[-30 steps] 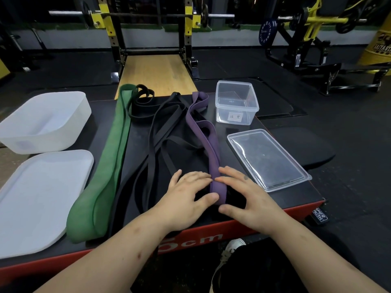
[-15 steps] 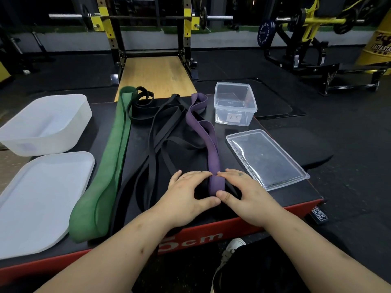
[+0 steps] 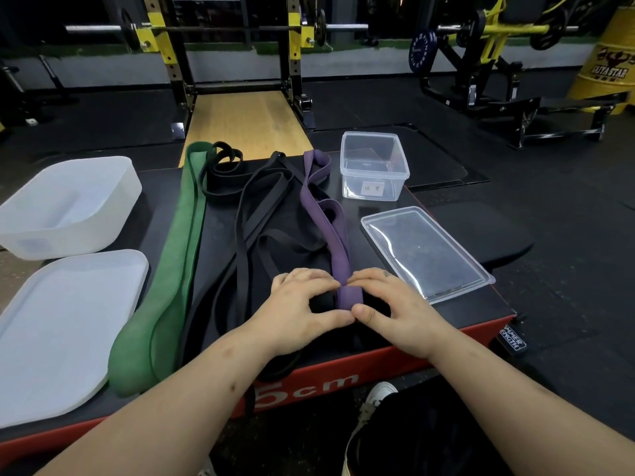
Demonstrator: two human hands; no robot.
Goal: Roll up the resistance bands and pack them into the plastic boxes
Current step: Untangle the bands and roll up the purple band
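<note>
Left hand [image 3: 302, 310]: fingers arched over and thumb tucked against the near end of the purple band [image 3: 330, 231], pinching its folded tip.
Right hand [image 3: 395, 309]: mirrors it, with the two thumbs touching. This paired grip looks meant to keep the first turn of the roll tight and square.
Purple band: lies lengthwise on the counter [image 3: 378, 365], far end looped near the clear box [image 3: 372, 166], probably so it can feed straight into the roll.
Black bands [image 3: 261, 207]: tangled, just left of the purple one and partly under it.
Green band [image 3: 175, 262]: stretched flat, further left.
Clear box: open, with the clear lid [image 3: 426, 252] set beside it, ready for packing.
White tub [image 3: 65, 204] and white lid [image 3: 62, 331]: at the left, likewise open.
Writing: "5cm" on the counter's red edge; a side tag [image 3: 515, 341], partly readable, "AMMER / ENGTH"; a handwritten label on the clear box, too small to read; a yellow barrel [image 3: 608, 72] marked "ALIYASTAR".
</note>
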